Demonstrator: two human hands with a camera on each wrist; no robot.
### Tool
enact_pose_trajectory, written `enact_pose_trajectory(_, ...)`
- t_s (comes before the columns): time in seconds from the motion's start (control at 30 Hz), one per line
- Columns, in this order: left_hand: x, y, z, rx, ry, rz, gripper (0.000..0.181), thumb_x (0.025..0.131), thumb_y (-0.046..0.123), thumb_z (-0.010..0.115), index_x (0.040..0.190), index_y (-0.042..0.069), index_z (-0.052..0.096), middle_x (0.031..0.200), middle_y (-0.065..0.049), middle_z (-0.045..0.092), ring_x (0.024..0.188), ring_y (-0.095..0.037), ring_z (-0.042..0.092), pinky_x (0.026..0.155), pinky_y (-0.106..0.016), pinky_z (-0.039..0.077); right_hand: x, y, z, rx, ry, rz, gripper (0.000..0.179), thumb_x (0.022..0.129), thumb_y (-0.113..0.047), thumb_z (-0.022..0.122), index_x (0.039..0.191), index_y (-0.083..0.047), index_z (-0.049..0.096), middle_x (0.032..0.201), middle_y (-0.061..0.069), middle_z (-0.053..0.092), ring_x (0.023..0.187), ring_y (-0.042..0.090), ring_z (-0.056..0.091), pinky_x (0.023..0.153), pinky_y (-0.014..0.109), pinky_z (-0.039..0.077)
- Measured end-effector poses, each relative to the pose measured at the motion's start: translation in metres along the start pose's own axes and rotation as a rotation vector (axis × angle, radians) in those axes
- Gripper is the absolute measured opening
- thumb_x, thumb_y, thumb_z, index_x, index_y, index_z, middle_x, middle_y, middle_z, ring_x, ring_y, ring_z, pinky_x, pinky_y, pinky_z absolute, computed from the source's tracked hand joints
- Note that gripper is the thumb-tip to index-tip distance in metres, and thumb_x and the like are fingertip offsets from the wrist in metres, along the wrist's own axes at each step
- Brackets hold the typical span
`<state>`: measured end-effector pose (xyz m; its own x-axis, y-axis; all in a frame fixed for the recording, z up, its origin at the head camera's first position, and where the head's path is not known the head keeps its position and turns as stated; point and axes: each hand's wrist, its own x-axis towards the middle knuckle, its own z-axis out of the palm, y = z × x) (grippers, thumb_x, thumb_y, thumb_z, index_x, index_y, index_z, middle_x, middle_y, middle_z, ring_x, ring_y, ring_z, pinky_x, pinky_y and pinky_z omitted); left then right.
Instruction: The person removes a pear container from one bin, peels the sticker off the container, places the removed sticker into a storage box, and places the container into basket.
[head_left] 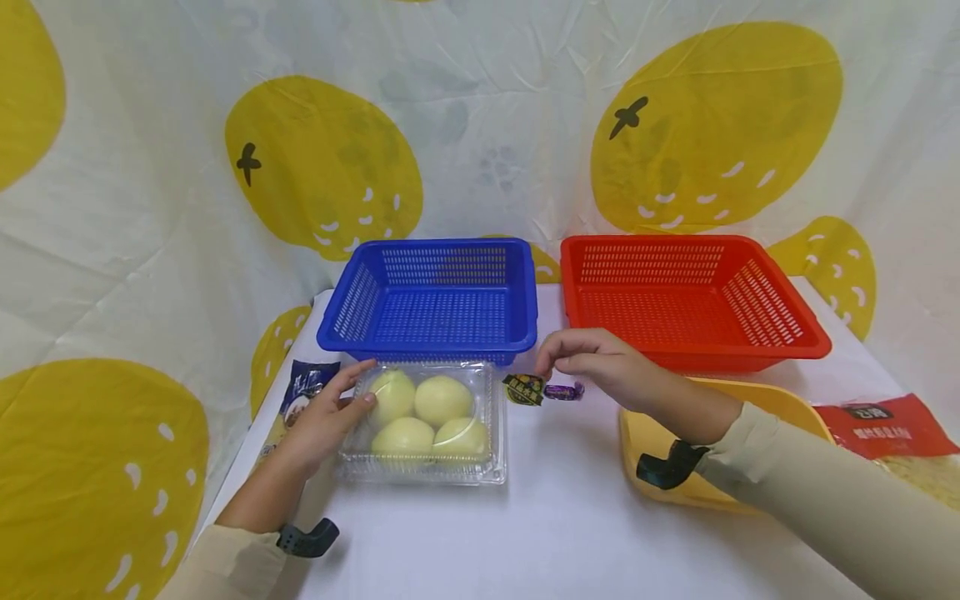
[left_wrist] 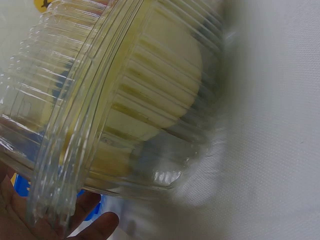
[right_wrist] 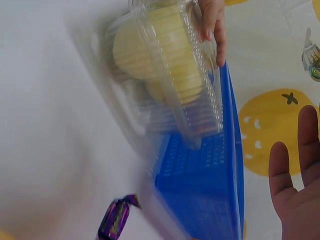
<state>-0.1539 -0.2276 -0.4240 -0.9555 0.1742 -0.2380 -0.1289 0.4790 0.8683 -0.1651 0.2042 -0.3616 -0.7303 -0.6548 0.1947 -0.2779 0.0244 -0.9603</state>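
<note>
- My left hand [head_left: 327,421] lies loosely on the box [head_left: 496,425]; shoving could knock the packet [head_left: 523,389].
- My right hand [head_left: 592,357] hovers, relaxed and empty; dipping carelessly could scatter the candy [head_left: 561,392].

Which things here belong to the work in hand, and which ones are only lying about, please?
Probably in the work:
clear container, touched by the left hand
pale round fruits inside it
small purple wrapped item and dark label, near the right hand

Probably just lying about:
blue basket
red basket
yellow tub
red packet
dark blue packet
</note>
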Motion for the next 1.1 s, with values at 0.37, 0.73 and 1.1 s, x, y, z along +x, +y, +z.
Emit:
enact_pose_trajectory(0.37, 0.0, 0.002, -0.001, 0.021, -0.013, -0.005, 0.057, 0.113, 0.035, 0.054, 0.167, 0.038, 0.034, 0.176, -0.018, 0.018, 0.151, -0.052, 0.036, 0.117, -0.071, 0.035, -0.035, -0.004, -0.031, -0.076, 0.021, -0.003, 0.029, 0.109, 0.001, 0.043, 0.109, 0.004, 0.072, 0.104, 0.009, 0.074, 0.103, 0.023, 0.067, 0.096, 0.031, 0.054)
enact_pose_trajectory(0.73, 0.0, 0.001, -0.002, 0.01, -0.021, 0.002, 0.058, 0.113, 0.035, 0.055, 0.168, 0.036, 0.033, 0.176, -0.02, 0.016, 0.151, -0.053, 0.035, 0.117, -0.072, 0.034, -0.067, -0.006, -0.056, -0.103, -0.014, 0.036, 0.027, 0.108, 0.005, 0.044, 0.114, 0.001, 0.071, 0.108, 0.01, 0.072, 0.101, 0.023, 0.069, 0.094, 0.031, 0.058)
enact_pose_trajectory(1.1, 0.0, 0.0, 0.001, 0.014, -0.003, 0.009, 0.058, 0.114, 0.031, 0.055, 0.167, 0.033, 0.034, 0.175, -0.021, 0.019, 0.15, -0.053, 0.037, 0.118, -0.07, 0.035, -0.106, -0.003, -0.08, -0.14, -0.012, 0.13, 0.032, 0.111, 0.003, 0.041, 0.117, -0.001, 0.072, 0.111, 0.01, 0.075, 0.103, 0.02, 0.067, 0.093, 0.028, 0.056)
